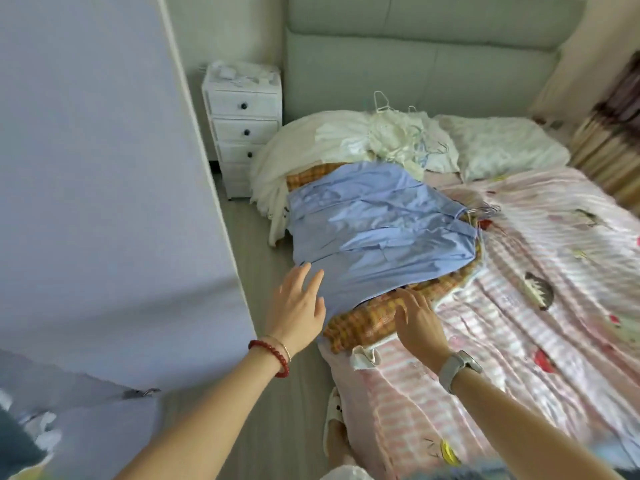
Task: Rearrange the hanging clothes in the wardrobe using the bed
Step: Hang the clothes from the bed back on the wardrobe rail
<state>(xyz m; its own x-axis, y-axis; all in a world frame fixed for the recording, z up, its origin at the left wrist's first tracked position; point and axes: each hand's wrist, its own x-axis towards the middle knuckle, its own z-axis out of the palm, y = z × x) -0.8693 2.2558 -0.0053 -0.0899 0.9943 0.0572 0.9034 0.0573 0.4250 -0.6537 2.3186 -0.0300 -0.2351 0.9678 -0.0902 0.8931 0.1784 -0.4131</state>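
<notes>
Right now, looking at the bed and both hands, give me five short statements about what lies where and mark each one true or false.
1. A blue shirt lies on top of an orange checked garment. True.
2. The left hand grips a hanger. False: its fingers are spread and hold nothing.
3. The right hand rests on the orange checked garment. True.
4. The white drawer unit stands at the foot of the bed. False: it stands beside the headboard.
5. White clothes with hangers are piled near the pillow. True.
</notes>
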